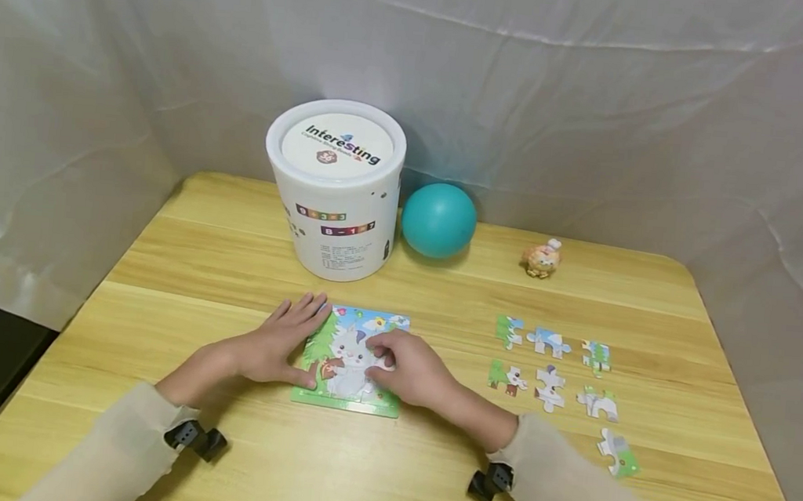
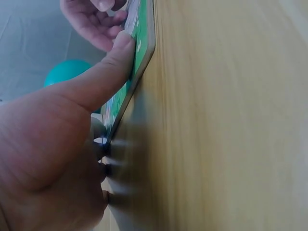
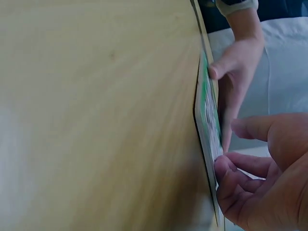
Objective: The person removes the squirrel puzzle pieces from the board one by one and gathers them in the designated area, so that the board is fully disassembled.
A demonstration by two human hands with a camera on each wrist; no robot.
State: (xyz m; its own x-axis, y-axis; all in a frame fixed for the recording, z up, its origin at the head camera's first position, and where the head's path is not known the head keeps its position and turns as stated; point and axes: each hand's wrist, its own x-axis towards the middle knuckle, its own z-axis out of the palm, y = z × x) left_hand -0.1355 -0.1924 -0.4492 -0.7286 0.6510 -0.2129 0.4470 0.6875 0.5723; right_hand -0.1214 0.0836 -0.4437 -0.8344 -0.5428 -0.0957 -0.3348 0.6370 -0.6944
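Note:
A jigsaw board (image 1: 343, 405) with a grey-and-white rabbit picture and a green border lies flat on the table. My left hand (image 1: 279, 343) rests on its left side, fingers spread toward the upper corner and thumb on the lower left. In the left wrist view that thumb (image 2: 120, 48) presses on the green border (image 2: 142, 36). Over the right side of the puzzle is my right hand (image 1: 415, 368), its fingers bent and fingertips right at the surface. The right wrist view shows its thumb (image 3: 250, 127) apart from the fingers, with no piece visible between them.
Several loose jigsaw pieces (image 1: 549, 388) lie spread on the table to the right. At the back stand a white lidded tub (image 1: 340, 222), a teal ball (image 1: 439, 220) and a small figurine (image 1: 542, 258). Grey cloth (image 1: 595, 124) hangs behind and at the sides.

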